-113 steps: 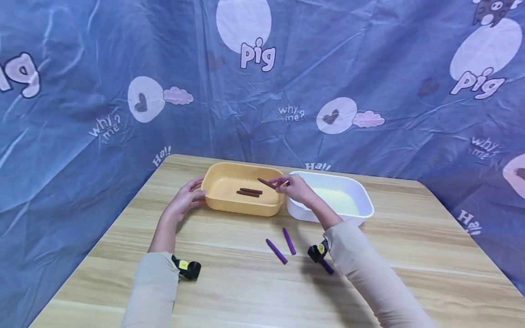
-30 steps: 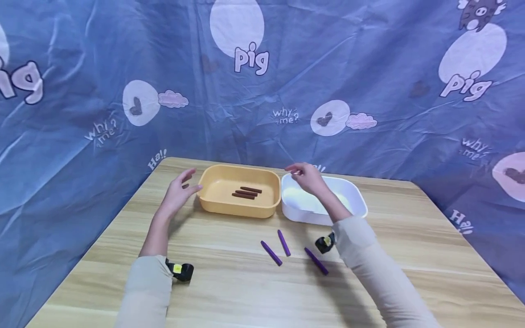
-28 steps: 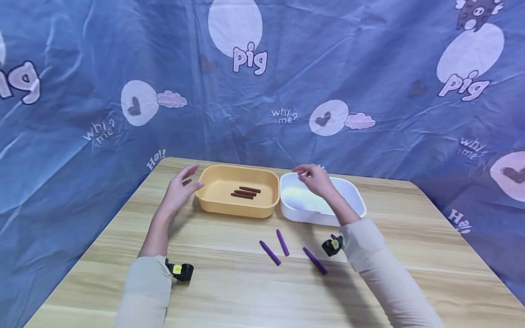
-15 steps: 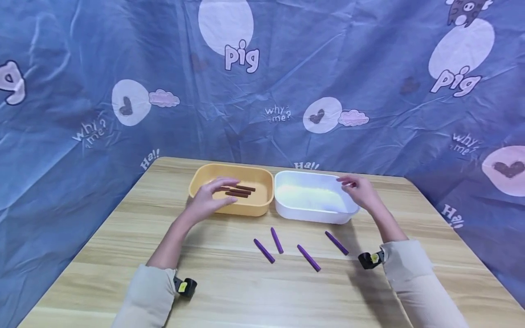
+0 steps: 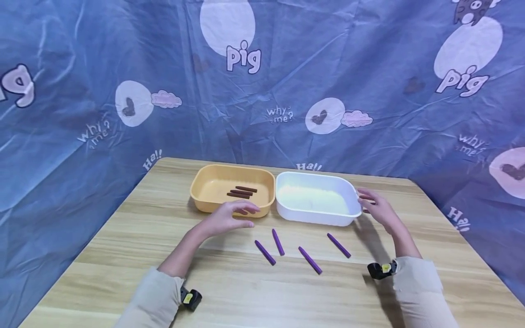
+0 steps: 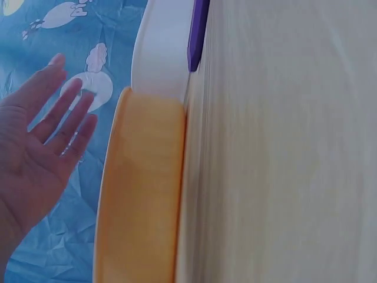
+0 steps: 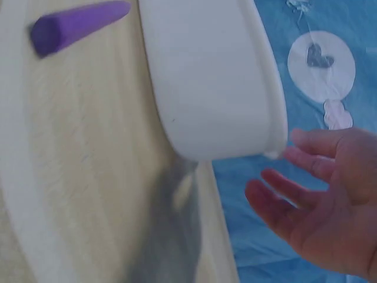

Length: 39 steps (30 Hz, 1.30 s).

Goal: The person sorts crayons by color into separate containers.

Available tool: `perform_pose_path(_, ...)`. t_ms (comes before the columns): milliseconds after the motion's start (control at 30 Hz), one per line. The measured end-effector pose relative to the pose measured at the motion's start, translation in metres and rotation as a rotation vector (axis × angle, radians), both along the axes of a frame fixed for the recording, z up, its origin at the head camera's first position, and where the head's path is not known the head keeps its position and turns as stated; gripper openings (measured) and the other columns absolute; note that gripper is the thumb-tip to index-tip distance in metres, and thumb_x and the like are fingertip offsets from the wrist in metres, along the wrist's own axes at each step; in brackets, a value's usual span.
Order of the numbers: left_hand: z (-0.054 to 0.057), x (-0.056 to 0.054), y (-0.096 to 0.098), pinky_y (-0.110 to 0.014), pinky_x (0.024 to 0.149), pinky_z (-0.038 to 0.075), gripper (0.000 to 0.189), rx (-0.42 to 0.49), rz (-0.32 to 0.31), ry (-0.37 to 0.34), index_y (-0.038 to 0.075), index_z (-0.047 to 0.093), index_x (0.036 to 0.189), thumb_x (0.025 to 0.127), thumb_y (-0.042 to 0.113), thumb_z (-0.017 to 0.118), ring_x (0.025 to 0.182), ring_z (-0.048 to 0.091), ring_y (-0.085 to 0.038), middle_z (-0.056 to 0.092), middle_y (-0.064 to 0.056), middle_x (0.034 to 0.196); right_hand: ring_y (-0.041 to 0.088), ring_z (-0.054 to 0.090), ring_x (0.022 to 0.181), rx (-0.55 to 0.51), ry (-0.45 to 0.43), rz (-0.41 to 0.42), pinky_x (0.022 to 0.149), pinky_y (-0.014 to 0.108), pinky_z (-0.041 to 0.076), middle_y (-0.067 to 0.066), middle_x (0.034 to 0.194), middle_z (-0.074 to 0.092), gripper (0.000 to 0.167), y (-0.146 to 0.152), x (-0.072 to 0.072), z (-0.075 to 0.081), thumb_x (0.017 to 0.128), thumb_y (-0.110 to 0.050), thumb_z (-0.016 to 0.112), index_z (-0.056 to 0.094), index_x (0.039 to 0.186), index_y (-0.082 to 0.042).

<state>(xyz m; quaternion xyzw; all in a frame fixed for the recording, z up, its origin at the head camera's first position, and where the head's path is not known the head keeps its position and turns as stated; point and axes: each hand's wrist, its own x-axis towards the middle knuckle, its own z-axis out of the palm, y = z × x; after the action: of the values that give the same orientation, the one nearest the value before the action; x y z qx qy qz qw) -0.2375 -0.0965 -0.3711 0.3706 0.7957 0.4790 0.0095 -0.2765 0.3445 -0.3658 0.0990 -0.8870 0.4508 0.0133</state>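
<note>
My left hand (image 5: pixel 231 218) hovers in front of the yellow bin (image 5: pixel 198 193), fingers apart and holding nothing; the left wrist view shows its palm and spread fingers. Three brown crayons (image 5: pixel 239 192) lie inside that bin. At the right end of the white bin (image 5: pixel 317 217), my right hand (image 5: pixel 379 210) has its fingertips right at the rim, loosely bent. In the right wrist view, the right thumb and fingers (image 7: pixel 268 200) are apart beside the bin's corner. Several purple crayons (image 5: pixel 310 260) lie spread out on the table in front of the bins.
Both bins stand side by side near the back edge of the wooden table (image 5: pixel 254 296). A blue printed cloth (image 5: pixel 262 141) hangs behind and at both sides. A small black camera (image 5: pixel 381 270) sits on each wrist.
The third brown crayon went from my right hand into the yellow bin. My left hand left that bin's left end and came rightward and nearer. The right hand crossed to the white bin's right end.
</note>
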Motion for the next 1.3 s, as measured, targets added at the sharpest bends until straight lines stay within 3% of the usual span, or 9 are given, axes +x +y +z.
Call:
perform_pose_path(133, -0.008, -0.002, 0.004, -0.035, 0.09, 0.042, 0.039, -0.032, -0.013, -0.032, 0.005, 0.061, 0.117, 0.08, 0.013, 0.072, 0.104, 0.056, -0.021, 0.062, -0.004, 0.113, 0.025, 0.047, 0.111, -0.137, -0.081, 0.065, 0.084, 0.026, 0.046, 0.038, 0.133, 0.03, 0.054, 0.009, 0.001, -0.011, 0.099, -0.017, 0.04, 0.019, 0.141, 0.009)
perform_pose_path(300, -0.019, -0.004, 0.009, -0.034, 0.089, 0.043, 0.037, -0.063, -0.049, -0.095, 0.007, 0.062, 0.116, 0.081, 0.011, 0.07, 0.104, 0.056, -0.018, 0.062, -0.001, 0.112, 0.002, 0.051, 0.101, -0.282, -0.145, 0.103, 0.085, 0.027, 0.045, 0.038, 0.136, 0.022, 0.06, 0.015, 0.001, -0.022, 0.1, -0.022, 0.039, 0.009, 0.143, 0.007)
perform_pose_path(500, -0.033, -0.005, 0.009, -0.03, 0.085, 0.046, 0.036, -0.078, -0.102, -0.164, 0.008, 0.063, 0.115, 0.08, 0.011, 0.071, 0.1, 0.057, -0.019, 0.062, 0.0, 0.111, 0.003, 0.052, 0.101, -0.382, -0.163, 0.103, 0.084, 0.024, 0.046, 0.032, 0.134, 0.024, 0.062, 0.014, -0.001, -0.027, 0.099, -0.021, 0.042, 0.008, 0.143, 0.008)
perform_pose_path(833, -0.049, -0.006, 0.013, -0.028, 0.077, 0.042, 0.031, -0.197, -0.107, -0.111, 0.013, 0.068, 0.108, 0.078, 0.018, 0.074, 0.09, 0.051, -0.012, 0.062, 0.011, 0.101, 0.006, 0.055, 0.1, -0.472, -0.159, 0.133, 0.083, 0.023, 0.046, 0.002, 0.117, 0.046, 0.062, 0.014, -0.001, -0.029, 0.098, -0.016, 0.045, 0.009, 0.142, 0.01)
perform_pose_path(1133, -0.06, -0.006, 0.016, -0.025, 0.075, 0.041, 0.026, -0.258, -0.111, -0.024, 0.014, 0.071, 0.102, 0.077, 0.02, 0.074, 0.087, 0.046, -0.01, 0.061, 0.013, 0.096, 0.009, 0.055, 0.101, -0.541, -0.187, 0.141, 0.084, 0.024, 0.046, 0.001, 0.115, 0.048, 0.063, 0.014, -0.001, -0.028, 0.097, -0.011, 0.045, 0.007, 0.142, 0.008)
perform_pose_path(1300, -0.06, -0.006, 0.017, -0.026, 0.074, 0.039, 0.019, -0.284, -0.111, -0.028, 0.015, 0.072, 0.097, 0.078, 0.018, 0.073, 0.083, 0.046, -0.009, 0.059, 0.015, 0.089, 0.009, 0.055, 0.101, -0.549, -0.184, 0.152, 0.083, 0.023, 0.047, 0.0, 0.115, 0.048, 0.063, 0.015, -0.001, -0.028, 0.097, -0.011, 0.045, 0.006, 0.142, 0.009)
